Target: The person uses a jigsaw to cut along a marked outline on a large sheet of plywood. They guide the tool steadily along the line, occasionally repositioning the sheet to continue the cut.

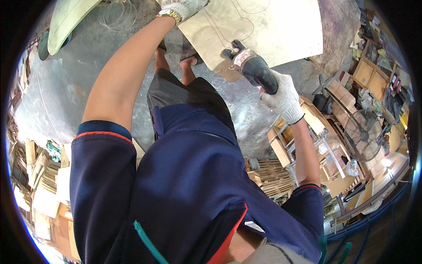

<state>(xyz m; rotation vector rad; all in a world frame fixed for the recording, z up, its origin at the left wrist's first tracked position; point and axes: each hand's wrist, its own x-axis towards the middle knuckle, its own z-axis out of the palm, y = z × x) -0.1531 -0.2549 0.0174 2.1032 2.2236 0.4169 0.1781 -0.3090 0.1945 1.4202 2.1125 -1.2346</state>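
A pale plywood sheet (pixel 285 31) with thin curved lines drawn on it spans the top of the view. My right hand (pixel 283 99), in a white knitted glove, is wrapped round the rear of a black jigsaw (pixel 257 72). The jigsaw's front end is over the near edge of the sheet, beside the drawn lines; its blade cannot be made out. My left hand (pixel 182 7), also gloved, lies on the sheet's left edge with its fingers stretched out, partly cut off by the top of the view.
A curved pale board (pixel 68 22) stands at the upper left, near a coil of wire (pixel 117 15) on the grey floor (pixel 66 92). At right are a black fan (pixel 362 134) and wooden frames (pixel 283 141). Stacked wood pieces (pixel 46 185) fill the lower left.
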